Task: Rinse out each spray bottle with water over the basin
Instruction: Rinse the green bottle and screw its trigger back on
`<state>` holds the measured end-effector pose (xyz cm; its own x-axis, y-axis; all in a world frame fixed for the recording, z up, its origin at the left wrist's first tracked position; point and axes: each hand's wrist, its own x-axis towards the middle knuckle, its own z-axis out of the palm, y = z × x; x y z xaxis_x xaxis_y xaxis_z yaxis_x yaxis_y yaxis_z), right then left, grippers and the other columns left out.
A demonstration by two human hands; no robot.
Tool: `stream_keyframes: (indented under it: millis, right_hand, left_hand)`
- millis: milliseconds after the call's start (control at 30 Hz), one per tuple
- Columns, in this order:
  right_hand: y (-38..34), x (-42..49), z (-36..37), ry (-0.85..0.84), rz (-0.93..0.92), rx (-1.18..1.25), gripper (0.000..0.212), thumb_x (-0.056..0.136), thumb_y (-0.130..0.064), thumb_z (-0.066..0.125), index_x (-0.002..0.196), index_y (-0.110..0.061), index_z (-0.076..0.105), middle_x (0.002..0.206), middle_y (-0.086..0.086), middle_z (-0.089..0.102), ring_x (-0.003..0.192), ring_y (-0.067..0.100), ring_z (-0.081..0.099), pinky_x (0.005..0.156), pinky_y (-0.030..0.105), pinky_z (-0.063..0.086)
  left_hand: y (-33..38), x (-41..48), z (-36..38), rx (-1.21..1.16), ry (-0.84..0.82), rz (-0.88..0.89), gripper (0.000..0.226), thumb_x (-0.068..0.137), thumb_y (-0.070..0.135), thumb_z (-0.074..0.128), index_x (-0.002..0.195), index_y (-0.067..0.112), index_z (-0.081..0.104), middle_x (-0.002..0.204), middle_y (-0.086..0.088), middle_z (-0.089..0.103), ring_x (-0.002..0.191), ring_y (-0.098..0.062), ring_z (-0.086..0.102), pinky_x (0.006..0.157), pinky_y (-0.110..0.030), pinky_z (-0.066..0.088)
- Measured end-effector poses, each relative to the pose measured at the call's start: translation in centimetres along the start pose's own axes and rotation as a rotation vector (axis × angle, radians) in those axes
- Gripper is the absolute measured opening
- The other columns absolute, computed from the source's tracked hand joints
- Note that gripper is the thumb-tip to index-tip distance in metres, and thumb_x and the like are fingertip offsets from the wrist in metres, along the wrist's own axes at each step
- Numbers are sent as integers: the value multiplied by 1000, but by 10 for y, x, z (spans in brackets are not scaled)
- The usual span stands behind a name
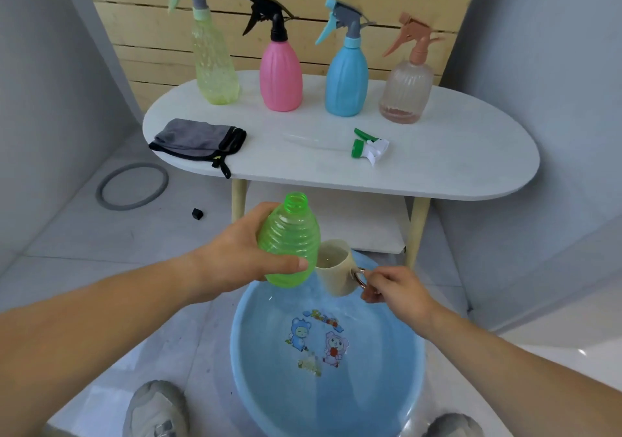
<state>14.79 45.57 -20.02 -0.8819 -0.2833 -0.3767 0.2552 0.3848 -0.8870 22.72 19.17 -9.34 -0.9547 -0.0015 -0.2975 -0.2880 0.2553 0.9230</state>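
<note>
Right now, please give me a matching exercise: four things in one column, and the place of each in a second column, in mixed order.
1 green bottle
2 beige cup
3 grey cloth
4 spray head

A on the table, in front of the blue bottle
B in the left hand
C folded, at the table's left end
D in the right hand

Pairs: 1-B, 2-D, 3-C, 4-A

Beyond the left hand's (235, 254) grip, a white oval table (454, 153) carries four upright plastic spray bottles (281, 79), a folded grey cloth (198, 140) and a green-white trigger head (368, 147)
</note>
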Motion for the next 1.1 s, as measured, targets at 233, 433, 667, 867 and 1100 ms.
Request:
stream_keyframes:
  millis: [233,433,667,867,1100]
  right_hand:
    - [-69,-44,-41,57,-163,15,40,96,-6,52,58,-6,65,70,16,71,73,27,68,78,43,60]
    - [-119,-78,-73,99,-363,136,39,97,-5,53,60,-7,66,73,20,65,86,44,68,80,38,57]
    - [-141,-91,-86,77,-513,180,28,79,-36,62,62,-16,70,76,13,71,95,42,69,91,40,57]
    - [-149,-98,-86,100,-605,55,37,79,-59,66,73,-24,76,86,9,76,96,33,71,96,47,53]
    - [-152,-103,-86,151,-660,-156,25,98,-23,58,81,-26,76,90,0,77,98,20,70,99,53,49]
  left_hand:
    - [20,-7,0,-59,30,43,66,77,9,88,126,39,56,113,0,74,93,-9,76,68,-28,62]
    - [28,-11,8,-76,12,42,73,67,17,95,126,40,60,113,0,76,102,-18,76,79,-41,65]
    - [33,-9,23,-73,-25,53,72,61,28,93,122,45,61,114,2,76,108,-20,74,90,-52,63]
    - [35,-4,26,-45,-23,70,69,63,28,92,121,47,60,113,5,76,107,-18,74,90,-54,62]
    - [35,0,29,-21,-37,80,75,63,31,93,129,43,58,116,5,75,109,-17,73,90,-54,62]
